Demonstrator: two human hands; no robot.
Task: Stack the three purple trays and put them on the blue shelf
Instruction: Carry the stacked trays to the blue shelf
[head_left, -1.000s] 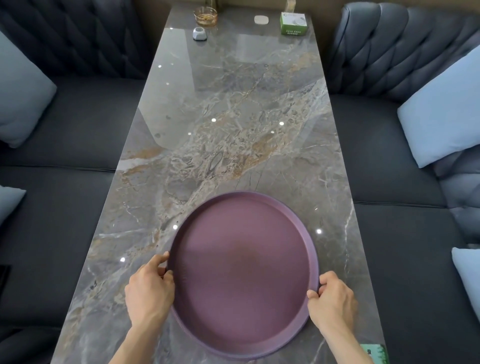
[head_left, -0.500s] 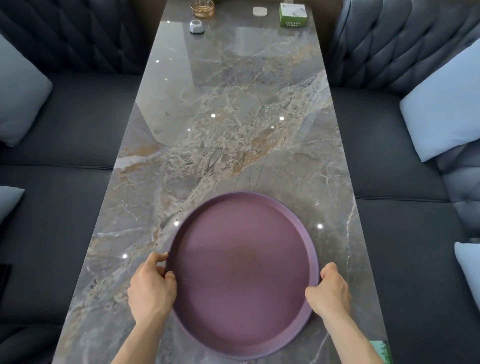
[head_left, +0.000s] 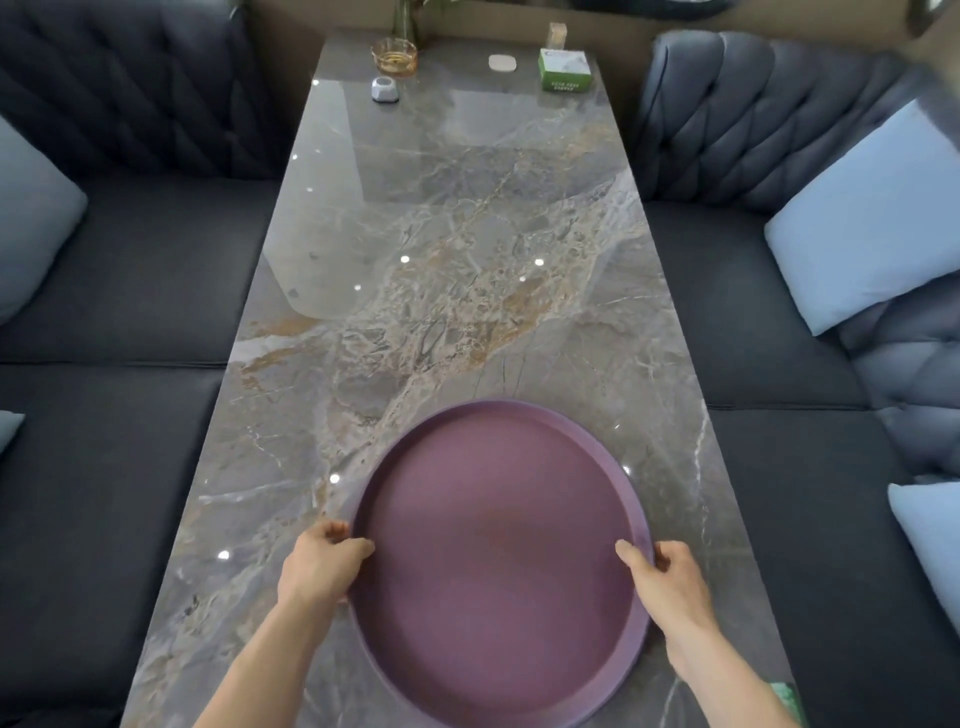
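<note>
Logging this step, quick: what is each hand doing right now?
Left hand: closed on the left rim of the purple tray.
Right hand: closed on the tray's right rim.

Two bare forearms reach in from the bottom edge, with no sleeve, watch, bracelet or glove on either. The left hand (head_left: 319, 564) and the right hand (head_left: 670, 579) carry no rings on the fingers that show. The nails look short and unpainted, though slight blur softens them.
</note>
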